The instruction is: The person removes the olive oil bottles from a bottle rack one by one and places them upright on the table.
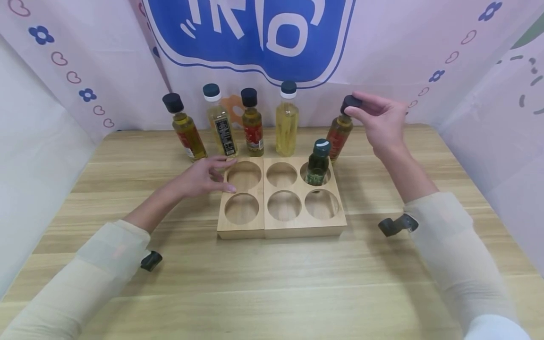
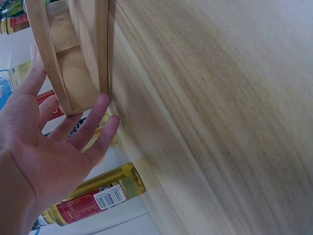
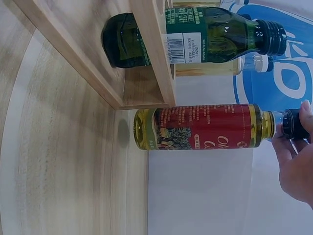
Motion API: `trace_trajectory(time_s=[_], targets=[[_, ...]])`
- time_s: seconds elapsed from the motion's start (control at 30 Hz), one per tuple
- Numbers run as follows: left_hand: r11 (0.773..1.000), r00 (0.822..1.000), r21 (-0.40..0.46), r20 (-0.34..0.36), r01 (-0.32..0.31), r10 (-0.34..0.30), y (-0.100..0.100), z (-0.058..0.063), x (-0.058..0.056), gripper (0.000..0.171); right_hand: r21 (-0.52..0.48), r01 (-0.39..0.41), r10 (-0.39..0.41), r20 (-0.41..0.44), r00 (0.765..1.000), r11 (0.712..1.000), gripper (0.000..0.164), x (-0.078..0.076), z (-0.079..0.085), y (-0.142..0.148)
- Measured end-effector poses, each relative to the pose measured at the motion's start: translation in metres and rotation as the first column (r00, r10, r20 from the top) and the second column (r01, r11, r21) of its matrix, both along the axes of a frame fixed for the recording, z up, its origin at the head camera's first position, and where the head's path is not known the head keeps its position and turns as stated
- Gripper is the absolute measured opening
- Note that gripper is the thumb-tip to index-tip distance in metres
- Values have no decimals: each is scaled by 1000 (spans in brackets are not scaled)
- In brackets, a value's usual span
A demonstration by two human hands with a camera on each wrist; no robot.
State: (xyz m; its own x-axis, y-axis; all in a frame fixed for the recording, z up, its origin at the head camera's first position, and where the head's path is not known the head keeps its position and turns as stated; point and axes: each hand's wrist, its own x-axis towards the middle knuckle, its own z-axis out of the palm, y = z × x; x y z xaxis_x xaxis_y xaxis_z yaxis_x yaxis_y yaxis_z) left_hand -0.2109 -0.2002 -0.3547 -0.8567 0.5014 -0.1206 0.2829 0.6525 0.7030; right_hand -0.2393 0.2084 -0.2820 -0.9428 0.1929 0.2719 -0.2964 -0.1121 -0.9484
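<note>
A light wooden rack [image 1: 263, 229] with several round holes lies on the table, formed of two blocks side by side. My left hand [image 1: 199, 178] rests against its left end, fingers spread; in the left wrist view the fingertips [image 2: 102, 100] touch the wood. With thumb and fingers my right hand [image 1: 384, 120] pinches the black cap of an olive oil bottle [image 3: 205, 127] with a red label. That bottle is upright beside the rack's back right corner, its base close over the tabletop. A dark green bottle [image 1: 318, 163] stands in the back right hole.
Behind the rack, a row of bottles lines the table's back: a red-labelled bottle [image 1: 187, 134] at far left, a black-labelled oil bottle [image 1: 222, 127], another red-labelled bottle [image 1: 253, 130] and a pale yellow oil bottle [image 1: 287, 125]. A printed cloth [image 1: 127, 56] hangs behind the table [image 1: 238, 293].
</note>
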Motion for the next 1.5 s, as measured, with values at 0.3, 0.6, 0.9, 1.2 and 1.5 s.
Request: trace_trajectory(time_s=[0.3, 0.6, 0.9, 1.2, 1.5], targets=[[1000, 1000, -1, -5, 2, -2, 0, 0, 0, 79, -53, -16, 16, -5, 1000, 998, 32, -7, -5, -3], [1000, 1000, -8, 5, -4, 4, 0, 0, -1, 80, -47, -7, 6, -26, 1000, 999, 31, -13, -10, -8], [1000, 1000, -16, 8, -6, 6, 0, 1, -1, 80, -18, -11, 10, -21, 1000, 1000, 34, -20, -12, -13], [1000, 1000, -16, 9, -7, 7, 1, 1, 0, 80, -9, -8, 8, 7, 1000, 1000, 32, -27, -12, -19], [1000, 1000, -20, 14, -6, 6, 0, 2, 1, 80, -2, -10, 10, 7, 1000, 1000, 31, -32, -15, -22]])
